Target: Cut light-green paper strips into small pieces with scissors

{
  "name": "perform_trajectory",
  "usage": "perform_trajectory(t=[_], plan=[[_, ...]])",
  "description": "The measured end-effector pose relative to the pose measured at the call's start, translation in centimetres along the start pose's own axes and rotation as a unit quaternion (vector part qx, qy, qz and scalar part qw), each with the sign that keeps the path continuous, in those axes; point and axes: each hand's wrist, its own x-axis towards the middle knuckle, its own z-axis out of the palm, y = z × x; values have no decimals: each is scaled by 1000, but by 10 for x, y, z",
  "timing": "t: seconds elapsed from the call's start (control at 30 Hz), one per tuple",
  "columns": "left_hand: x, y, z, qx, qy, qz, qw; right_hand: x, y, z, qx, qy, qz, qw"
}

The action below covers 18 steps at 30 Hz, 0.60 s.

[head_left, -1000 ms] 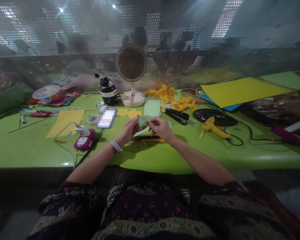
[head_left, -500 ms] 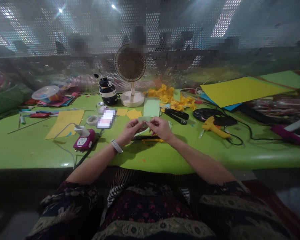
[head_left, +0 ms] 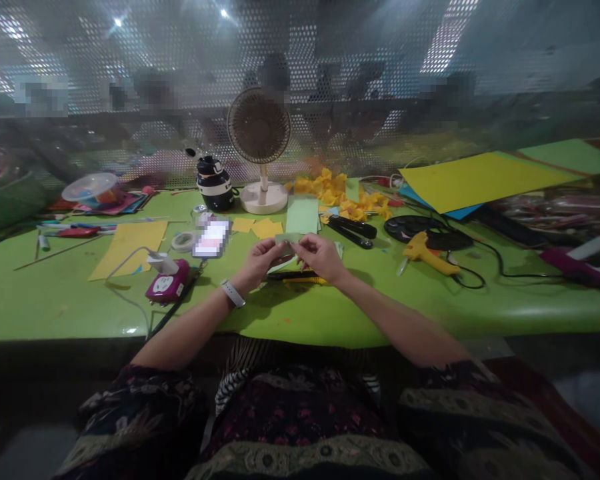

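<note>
Between my two hands is a small piece of light green paper (head_left: pixel 287 237). My left hand (head_left: pixel 261 261) pinches its left side with thumb and fingers. On the other side, my right hand (head_left: pixel 322 257) is closed on the paper's right edge, its fingertips close to the left thumb. Both hands are raised a little over the table. Beneath them lie a dark long object and a yellow tool (head_left: pixel 305 281), partly hidden. Light green sheets (head_left: pixel 303 215) lie just beyond the hands, and a black stapler (head_left: pixel 353 230) rests to their right.
A yellow glue gun (head_left: pixel 427 255) lies right, by a black round tray (head_left: pixel 427 233). Left are a phone (head_left: pixel 213 239), a tape roll (head_left: pixel 183 241) and a purple power socket (head_left: pixel 168 283) with cables. A fan (head_left: pixel 264 197), a dark jug (head_left: pixel 214 187) and orange paper flowers (head_left: pixel 330 189) stand behind.
The green paper tilts slightly and looks a little darker between my fingers. My hands stay in nearly the same place, and the view shifts very slightly.
</note>
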Motion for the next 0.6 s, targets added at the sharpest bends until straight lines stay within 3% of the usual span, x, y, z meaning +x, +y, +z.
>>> perform_trajectory(t=[0.23, 0.37, 0.47, 0.6], plan=[[1, 1, -1, 15, 3, 2, 1000, 0, 2, -1, -36, -6, -4, 999], [3, 0, -2, 12, 15, 8, 1000, 3, 3, -6, -74, 45, -21, 996], [4, -2, -2, 10, 8, 2, 1000, 7, 3, -8, -52, 74, -42, 995], [3, -4, -3, 21, -14, -9, 1000, 10, 6, -7, -33, 56, -81, 995]])
